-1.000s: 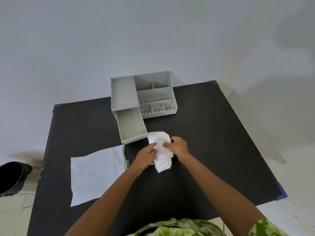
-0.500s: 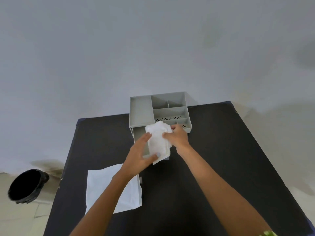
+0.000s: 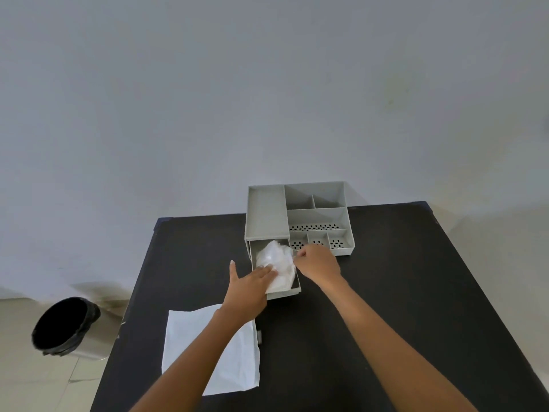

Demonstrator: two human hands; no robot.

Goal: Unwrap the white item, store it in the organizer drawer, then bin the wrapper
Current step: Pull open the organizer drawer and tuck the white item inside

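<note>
The crumpled white item [image 3: 277,260] lies inside the open drawer [image 3: 283,293] of the grey organizer [image 3: 266,215], filling most of it. My left hand [image 3: 248,288] rests flat on the item's near left part, fingers stretched over it and thumb spread wide. Over the drawer's right wall, my right hand [image 3: 318,263] has its fingers curled and pinching the item's right edge. The flat white wrapper [image 3: 205,340] lies on the black table [image 3: 386,292] near the front left, partly under my left forearm.
A bin with a black liner [image 3: 64,325] stands on the floor left of the table. The organizer's open compartments [image 3: 318,217] sit at the table's far edge against the wall.
Both hands carried the white item from above the table forward and down into the drawer. My left hand went from gripping it to lying flat on it. The camera tilted up.
</note>
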